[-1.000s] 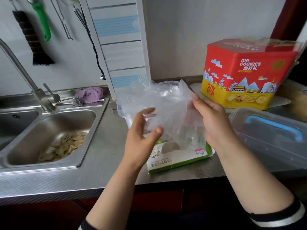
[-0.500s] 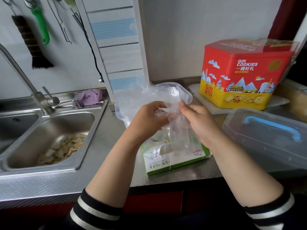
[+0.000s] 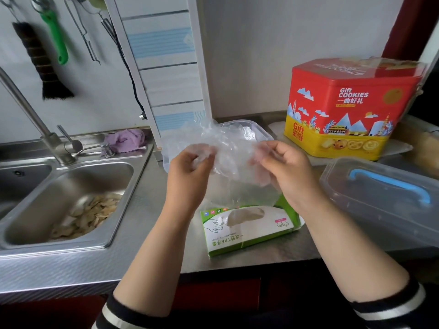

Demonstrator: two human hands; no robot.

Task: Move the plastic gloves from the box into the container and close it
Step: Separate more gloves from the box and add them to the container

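A bunch of clear plastic gloves [image 3: 228, 150] hangs crumpled between both hands, above the counter. My left hand [image 3: 187, 169] grips its left side with curled fingers. My right hand [image 3: 287, 172] pinches its right side. Below them lies the green and white glove box [image 3: 249, 229], its oval opening showing more gloves inside. Behind the gloves stands the open clear container [image 3: 259, 131], mostly hidden by the plastic. Its clear lid [image 3: 380, 200] with a blue handle lies on the counter at the right.
A steel sink [image 3: 71, 200] with food scraps is at the left, with a tap [image 3: 35, 124] and a purple cloth [image 3: 126, 138] behind it. A red and yellow cookie tin [image 3: 344, 108] stands at the back right. Utensils and a brush hang on the wall.
The hands came together, bunching the spread gloves, then drew slightly apart again. The gloves now hang a little higher, over the container.
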